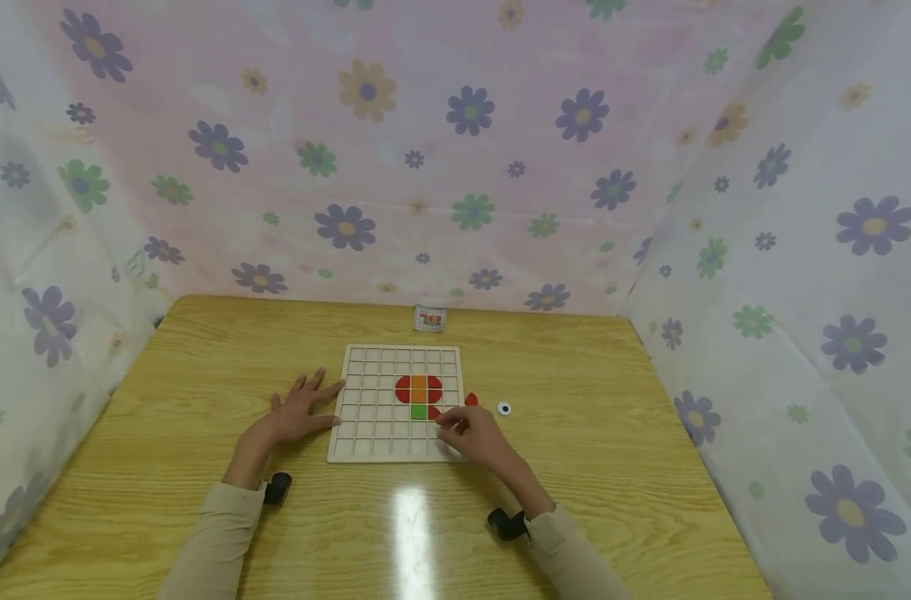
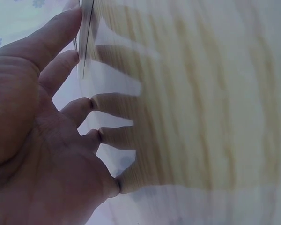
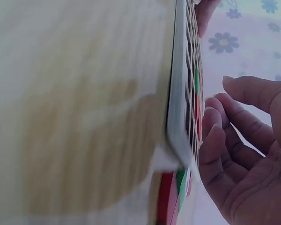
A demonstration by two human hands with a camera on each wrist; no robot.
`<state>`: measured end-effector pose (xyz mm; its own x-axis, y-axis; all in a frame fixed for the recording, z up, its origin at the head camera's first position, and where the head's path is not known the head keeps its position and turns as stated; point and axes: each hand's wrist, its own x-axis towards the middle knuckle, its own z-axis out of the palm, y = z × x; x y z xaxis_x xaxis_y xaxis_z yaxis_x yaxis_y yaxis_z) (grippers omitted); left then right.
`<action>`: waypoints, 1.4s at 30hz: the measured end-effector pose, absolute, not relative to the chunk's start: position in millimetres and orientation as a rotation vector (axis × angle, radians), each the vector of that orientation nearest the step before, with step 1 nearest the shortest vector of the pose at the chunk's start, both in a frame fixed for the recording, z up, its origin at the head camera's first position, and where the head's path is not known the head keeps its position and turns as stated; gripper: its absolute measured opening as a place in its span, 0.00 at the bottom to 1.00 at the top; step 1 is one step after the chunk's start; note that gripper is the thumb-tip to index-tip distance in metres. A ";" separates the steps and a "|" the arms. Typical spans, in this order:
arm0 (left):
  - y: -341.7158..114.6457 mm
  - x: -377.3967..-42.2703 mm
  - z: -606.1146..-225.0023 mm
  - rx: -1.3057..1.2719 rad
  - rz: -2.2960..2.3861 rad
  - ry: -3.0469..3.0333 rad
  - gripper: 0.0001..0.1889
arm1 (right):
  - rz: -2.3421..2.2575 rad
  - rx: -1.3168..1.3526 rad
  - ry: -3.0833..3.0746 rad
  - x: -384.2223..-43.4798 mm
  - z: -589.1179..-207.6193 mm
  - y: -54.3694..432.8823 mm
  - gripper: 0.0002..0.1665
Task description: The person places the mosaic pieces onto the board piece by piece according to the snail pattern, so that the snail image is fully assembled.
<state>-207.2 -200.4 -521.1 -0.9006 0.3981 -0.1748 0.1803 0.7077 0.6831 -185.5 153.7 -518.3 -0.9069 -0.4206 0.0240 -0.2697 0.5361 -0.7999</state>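
Observation:
A pale wooden grid board (image 1: pixel 372 429) lies on the table. Set in its cells are red rounded pieces (image 1: pixel 403 389), orange squares (image 1: pixel 419 382), a green square (image 1: pixel 419 412) and, below the right red side, another red piece (image 1: pixel 433 412). My left hand (image 1: pixel 299 410) rests at the board's left edge, fingers spread, thumb and forefinger touching the rim (image 2: pixel 86 37). Over the board's lower right, my right hand (image 1: pixel 473 433) hovers by that lower red piece. Its fingers (image 3: pixel 215 140) are loosely bent, thumb apart from them, and nothing shows between them.
Right of the board lie a loose red piece (image 1: pixel 472 399) and a white disc with a black dot (image 1: pixel 504 408). Red (image 3: pixel 166 199) and green (image 3: pixel 181 180) pieces show beside the board in the right wrist view. A small picture card (image 1: pixel 429 318) lies behind the board. Flowered curtains (image 1: pixel 417 167) enclose the table.

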 end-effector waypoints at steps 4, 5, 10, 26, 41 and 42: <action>-201.2 -207.2 -521.9 0.458 1.003 2.600 0.38 | -1.355 -0.521 2.637 -179.0 -521.8 174.8 0.08; -201.2 -207.0 -521.8 0.460 1.008 2.596 0.38 | -1.354 -0.499 2.654 -177.9 -522.4 180.0 0.09; -201.0 -206.2 -521.7 0.464 1.008 2.594 0.38 | -1.344 -0.366 2.719 -172.6 -522.1 201.5 0.10; -200.4 -205.7 -520.3 0.466 1.016 2.592 0.37 | -1.060 -0.260 2.707 -170.8 -515.9 235.9 0.18; -201.0 -206.2 -518.3 0.461 1.029 2.585 0.38 | -1.017 -0.252 2.687 -161.4 -511.0 243.1 0.13; -201.1 -206.3 -518.4 0.461 1.029 2.585 0.38 | -1.013 -0.248 2.686 -161.8 -511.4 243.3 0.13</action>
